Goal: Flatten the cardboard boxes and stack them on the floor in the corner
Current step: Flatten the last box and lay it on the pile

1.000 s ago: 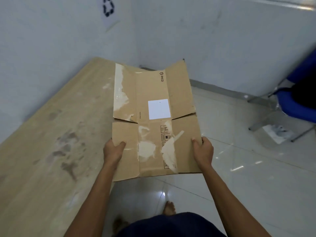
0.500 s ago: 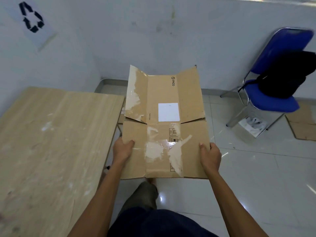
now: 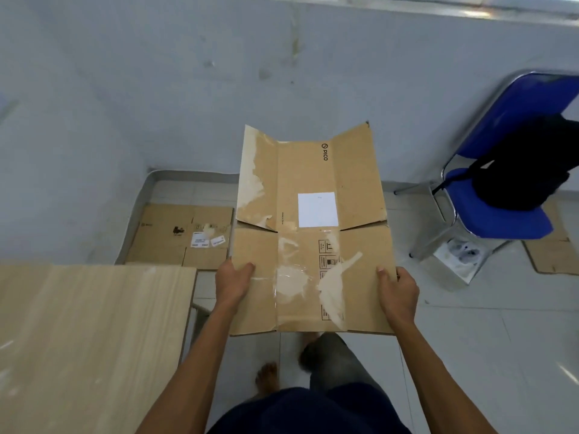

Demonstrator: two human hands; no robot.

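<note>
A flattened brown cardboard box (image 3: 307,183) with a white label and torn tape marks hangs flat in the air in front of me. My left hand (image 3: 233,280) grips its left edge, and my right hand (image 3: 398,288) grips its right edge. Its two far flaps tilt slightly upward. On the floor in the corner lies another flattened cardboard box (image 3: 181,234) with small white stickers, to the left of and beyond the held one, partly hidden by it.
A light wooden table (image 3: 91,339) fills the lower left. A blue folding chair (image 3: 498,211) with a black bag (image 3: 529,164) stands at right, with a white packet (image 3: 460,255) under it and more cardboard (image 3: 554,255) on the floor. My bare feet are on white tiles.
The view has swung right and away from the table. The corner floor with the flattened box on it has come into sight. Both hands keep the same grip on the held box.
</note>
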